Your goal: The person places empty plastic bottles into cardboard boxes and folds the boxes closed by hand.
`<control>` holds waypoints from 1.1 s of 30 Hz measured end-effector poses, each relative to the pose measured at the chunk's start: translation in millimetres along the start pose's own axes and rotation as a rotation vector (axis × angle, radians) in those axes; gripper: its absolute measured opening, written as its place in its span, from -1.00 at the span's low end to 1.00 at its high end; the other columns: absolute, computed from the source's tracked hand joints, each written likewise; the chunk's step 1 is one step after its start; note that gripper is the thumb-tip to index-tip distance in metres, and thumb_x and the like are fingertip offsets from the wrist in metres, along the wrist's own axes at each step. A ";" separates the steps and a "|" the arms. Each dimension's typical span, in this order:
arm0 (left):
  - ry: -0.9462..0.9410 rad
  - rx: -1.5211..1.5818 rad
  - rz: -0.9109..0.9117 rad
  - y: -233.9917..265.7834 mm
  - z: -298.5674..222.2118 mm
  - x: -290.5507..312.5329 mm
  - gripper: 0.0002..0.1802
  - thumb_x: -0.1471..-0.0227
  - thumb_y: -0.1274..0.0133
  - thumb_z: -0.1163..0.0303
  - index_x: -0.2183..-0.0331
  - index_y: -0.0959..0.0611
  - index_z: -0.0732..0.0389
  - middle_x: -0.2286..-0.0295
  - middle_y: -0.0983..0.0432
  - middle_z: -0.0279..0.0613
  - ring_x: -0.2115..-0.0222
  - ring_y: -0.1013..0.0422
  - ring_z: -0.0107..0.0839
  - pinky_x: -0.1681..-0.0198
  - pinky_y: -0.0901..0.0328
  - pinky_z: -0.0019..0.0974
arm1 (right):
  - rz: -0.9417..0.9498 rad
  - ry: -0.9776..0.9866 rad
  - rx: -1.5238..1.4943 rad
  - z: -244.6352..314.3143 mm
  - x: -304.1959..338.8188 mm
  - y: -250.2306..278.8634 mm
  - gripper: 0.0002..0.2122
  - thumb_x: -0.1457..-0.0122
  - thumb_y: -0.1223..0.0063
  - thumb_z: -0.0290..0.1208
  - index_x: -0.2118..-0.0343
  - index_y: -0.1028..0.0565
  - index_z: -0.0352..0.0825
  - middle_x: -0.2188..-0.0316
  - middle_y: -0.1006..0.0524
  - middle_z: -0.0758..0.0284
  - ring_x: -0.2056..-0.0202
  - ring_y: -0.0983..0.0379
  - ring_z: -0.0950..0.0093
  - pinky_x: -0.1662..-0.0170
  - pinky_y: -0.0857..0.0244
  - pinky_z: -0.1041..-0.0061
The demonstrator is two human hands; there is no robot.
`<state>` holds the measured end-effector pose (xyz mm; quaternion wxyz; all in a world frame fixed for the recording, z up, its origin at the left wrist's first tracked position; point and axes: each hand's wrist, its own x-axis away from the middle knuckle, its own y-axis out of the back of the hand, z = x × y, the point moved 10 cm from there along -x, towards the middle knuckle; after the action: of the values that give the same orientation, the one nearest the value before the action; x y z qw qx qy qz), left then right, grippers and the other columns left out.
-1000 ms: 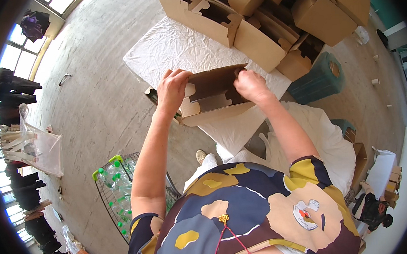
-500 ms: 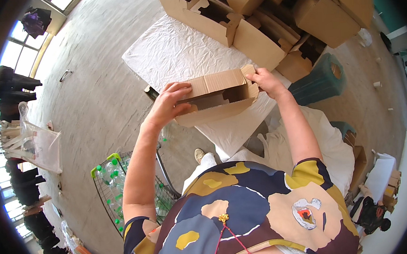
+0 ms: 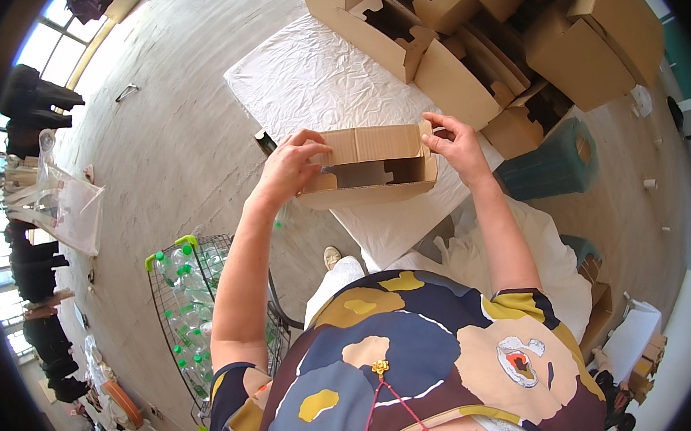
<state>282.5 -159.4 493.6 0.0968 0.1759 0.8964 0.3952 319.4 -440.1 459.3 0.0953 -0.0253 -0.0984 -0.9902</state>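
Note:
An open cardboard box point(image 3: 376, 192) is held over the white-covered table point(image 3: 296, 75), its long lid flap standing up along the far side. My left hand point(image 3: 288, 170) grips the box's left end, fingers bent over the flap corner and thumb lower at the opening. At the right end, my right hand point(image 3: 461, 150) pinches the small corner flap between thumb and forefinger. The part of the box I can see into looks bare, with notched inner flaps. My left fingers partly cover its left end.
Several open cardboard boxes point(image 3: 465, 87) crowd the table's far right. A wire cart point(image 3: 168, 308) with green-capped plastic bottles stands at my left. Right of the table are a green stool point(image 3: 554, 161) and white cloth point(image 3: 536, 242). Dark clothes point(image 3: 41, 269) line the left side.
The box has levelled out, its right end coming down and nearer. My right hand has shifted its fingers on the corner flap. The whole view has swung slightly.

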 end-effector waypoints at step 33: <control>-0.127 -0.058 -0.188 16.4 -21.6 97.5 -0.58 0.21 -0.29 0.47 0.20 -0.58 0.17 -0.05 -0.39 -0.16 -0.12 -0.22 0.00 -0.14 -0.23 -0.08 | 0.095 0.014 0.402 -14.3 26.4 -52.0 -0.49 -0.16 -0.19 -0.23 -0.18 -0.37 -0.12 -0.01 -0.41 0.26 -0.07 -0.33 0.37 -0.12 -0.22 0.43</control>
<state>190.0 -125.5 516.9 0.1949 0.1127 0.8892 0.3983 283.0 -397.7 437.2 0.1459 -0.0035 -0.2919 -0.9453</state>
